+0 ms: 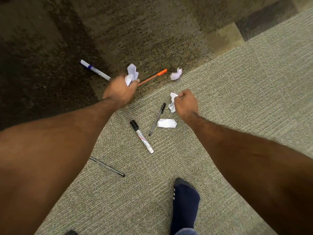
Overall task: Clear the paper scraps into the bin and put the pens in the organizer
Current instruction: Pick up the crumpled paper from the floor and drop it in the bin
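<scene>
Our left hand is closed around a crumpled paper scrap, and our right hand grips another scrap — both low over the carpet. Just beyond lie an orange pen, a blue-banded marker and a third scrap; nearer us — a clear pen, a black-capped marker, a flat scrap and a thin black pen.

I am finding open carpet lying to the right of my right hand. Between my hands, the orange pen and a loose paper scrap are crowding the gap. Nearer me, a clear pen, a black-capped marker and a flat scrap are blocking the middle; my socked foot is standing below.
</scene>
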